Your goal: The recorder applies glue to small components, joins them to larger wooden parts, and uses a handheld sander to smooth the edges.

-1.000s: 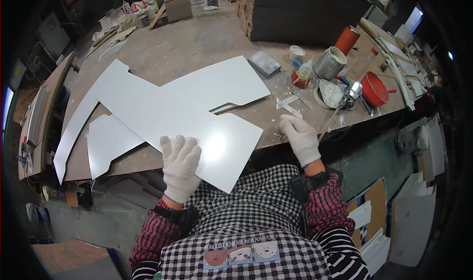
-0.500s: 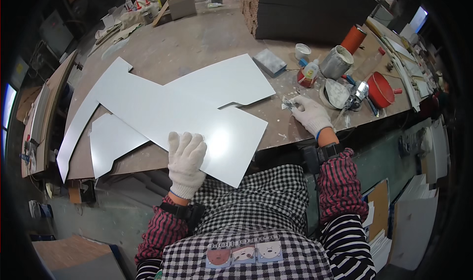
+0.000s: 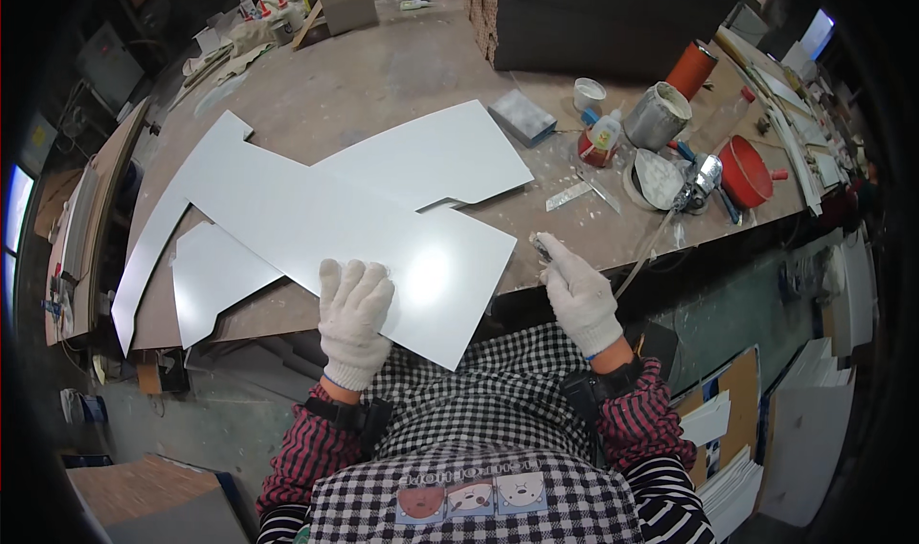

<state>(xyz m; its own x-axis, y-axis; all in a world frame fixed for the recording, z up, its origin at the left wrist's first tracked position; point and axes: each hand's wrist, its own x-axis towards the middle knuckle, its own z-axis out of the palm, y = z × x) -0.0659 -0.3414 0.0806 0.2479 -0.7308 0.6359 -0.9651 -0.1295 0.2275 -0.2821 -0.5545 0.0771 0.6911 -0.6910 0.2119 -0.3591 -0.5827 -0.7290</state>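
Observation:
A large white panel (image 3: 287,199) with an angular cut outline lies over other white sheets on the worktable, one corner past the near edge. My left hand (image 3: 354,319), in a white knitted glove, rests on the panel's near edge with its fingers laid over the surface. The left thumb is hidden. Off the panel's right corner, my gloved right hand (image 3: 579,300) pinches a small greyish, shiny piece (image 3: 542,248) between thumb and fingers; its kind is too small to tell. Beyond that hand lie a flat pale strip (image 3: 569,197) and a thin blade-like strip (image 3: 601,192).
To the right are a grey block (image 3: 523,118), a red-and-clear squeeze bottle (image 3: 601,140), a paint-smeared can (image 3: 658,115), a red bowl (image 3: 746,173) and a metal tool with a hose (image 3: 704,182). A large dark stack (image 3: 593,22) stands at the back.
My right hand has drawn back toward me and left from beside the tools, with the small piece in its fingers. The strips it covered now show. My left hand stays on the panel.

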